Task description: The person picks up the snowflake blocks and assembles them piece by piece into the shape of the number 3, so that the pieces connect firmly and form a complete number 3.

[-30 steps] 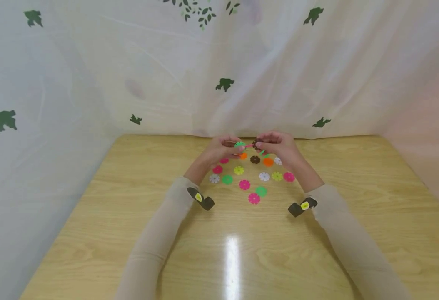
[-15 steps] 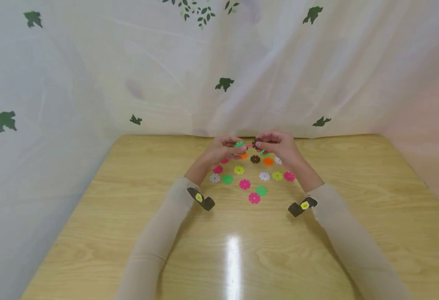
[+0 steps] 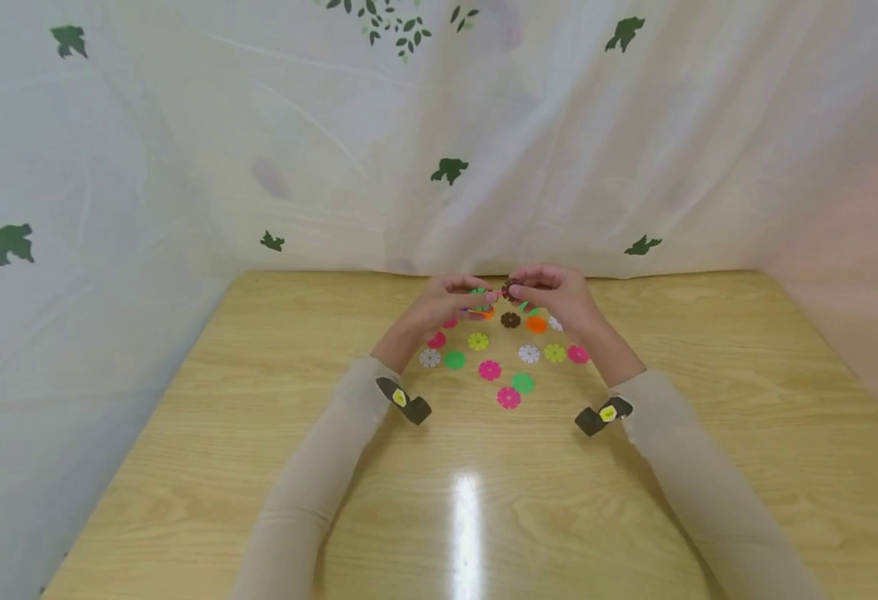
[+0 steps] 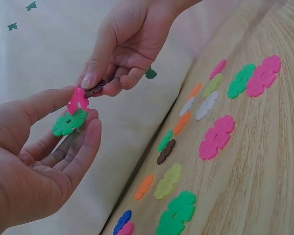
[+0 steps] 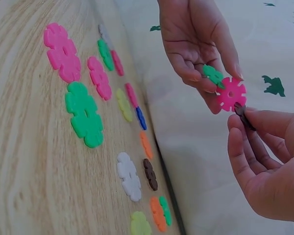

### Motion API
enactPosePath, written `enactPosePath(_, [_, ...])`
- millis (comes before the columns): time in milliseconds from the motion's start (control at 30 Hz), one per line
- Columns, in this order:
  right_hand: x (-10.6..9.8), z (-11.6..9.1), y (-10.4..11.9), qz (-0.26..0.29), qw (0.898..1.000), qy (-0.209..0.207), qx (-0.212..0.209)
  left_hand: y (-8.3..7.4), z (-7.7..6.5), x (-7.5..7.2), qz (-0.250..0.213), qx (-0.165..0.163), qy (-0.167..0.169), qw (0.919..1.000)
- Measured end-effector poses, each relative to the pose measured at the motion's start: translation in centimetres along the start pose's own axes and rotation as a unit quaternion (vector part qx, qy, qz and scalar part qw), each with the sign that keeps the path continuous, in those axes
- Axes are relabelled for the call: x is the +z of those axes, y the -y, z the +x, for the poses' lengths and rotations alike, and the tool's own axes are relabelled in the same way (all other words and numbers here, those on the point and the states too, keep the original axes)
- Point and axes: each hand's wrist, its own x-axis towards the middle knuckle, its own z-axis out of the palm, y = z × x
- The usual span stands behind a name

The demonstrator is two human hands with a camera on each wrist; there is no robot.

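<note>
Over the far part of the table, my left hand (image 3: 442, 304) pinches a pink notched interlocking disc (image 5: 231, 94) between thumb and fingertips. A green disc (image 4: 69, 122) is slotted into the pink one's edge and sits inside the left fingers. My right hand (image 3: 562, 293) pinches a dark brown disc (image 5: 242, 117) between thumb and index finger. The brown disc stands at an angle to the pink one, with its edge right at the pink rim. In the head view the fingers cover much of these discs.
Several loose discs lie flat on the wooden table (image 3: 424, 467) beneath and in front of the hands, among them a brown disc (image 3: 510, 320), a white disc (image 3: 529, 354) and a pink disc (image 3: 509, 398). A pale curtain (image 3: 379, 167) hangs behind the table's far edge.
The hands have drawn slightly closer together, and less of the pink disc shows between them in the head view. Loose discs on the table have stayed put.
</note>
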Motion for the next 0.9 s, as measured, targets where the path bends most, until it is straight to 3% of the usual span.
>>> enactPosePath(233, [-0.15, 0.04, -0.1, 0.0, 1.0, 0.0, 0.013, -0.01, -0.07, 0.0, -0.009, 0.001, -0.008, 0.9999])
enactPosePath(900, [0.59, -0.21, 0.28, 0.012, 0.999, -0.032, -0.013, -0.48, -0.52, -0.13, 0.012, 0.02, 0.002, 0.9997])
